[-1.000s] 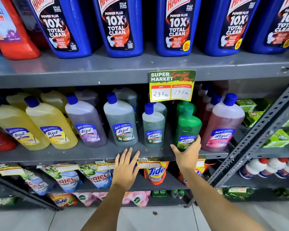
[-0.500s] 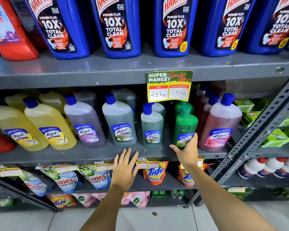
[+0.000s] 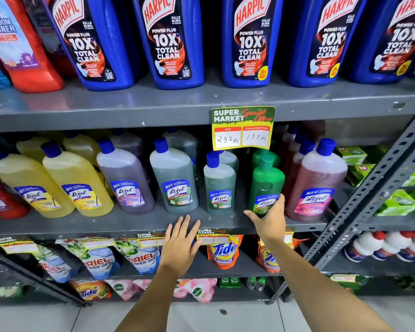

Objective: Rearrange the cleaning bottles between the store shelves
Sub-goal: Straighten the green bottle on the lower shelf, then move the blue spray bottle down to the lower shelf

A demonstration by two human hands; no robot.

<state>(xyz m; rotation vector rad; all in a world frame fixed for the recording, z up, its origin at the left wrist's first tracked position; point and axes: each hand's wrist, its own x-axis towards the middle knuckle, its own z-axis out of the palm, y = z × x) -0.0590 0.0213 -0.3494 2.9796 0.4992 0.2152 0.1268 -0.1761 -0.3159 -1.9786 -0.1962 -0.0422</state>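
Observation:
A row of Lizol bottles stands on the middle grey shelf (image 3: pixel 130 222): yellow ones at the left, a purple one (image 3: pixel 127 180), a large grey-green one (image 3: pixel 174 180), a small grey-green one (image 3: pixel 219 185), a green bottle (image 3: pixel 266 180) and a pink one (image 3: pixel 316 183). My right hand (image 3: pixel 270 218) wraps around the base of the green bottle, thumb on its left, fingers on its right. My left hand (image 3: pixel 181 243) is flat with spread fingers at the shelf's front edge, below the large grey-green bottle, holding nothing.
Big blue Harpic bottles (image 3: pixel 173 41) line the upper shelf, with a red bottle (image 3: pixel 22 49) at far left. A yellow price tag (image 3: pixel 243 130) hangs from that shelf. Detergent pouches (image 3: pixel 222 252) fill the lower shelf. A slanted metal upright (image 3: pixel 379 195) rises at right.
My right hand has risen from the shelf edge and closed around the green bottle's base. My left hand has stayed at the shelf edge.

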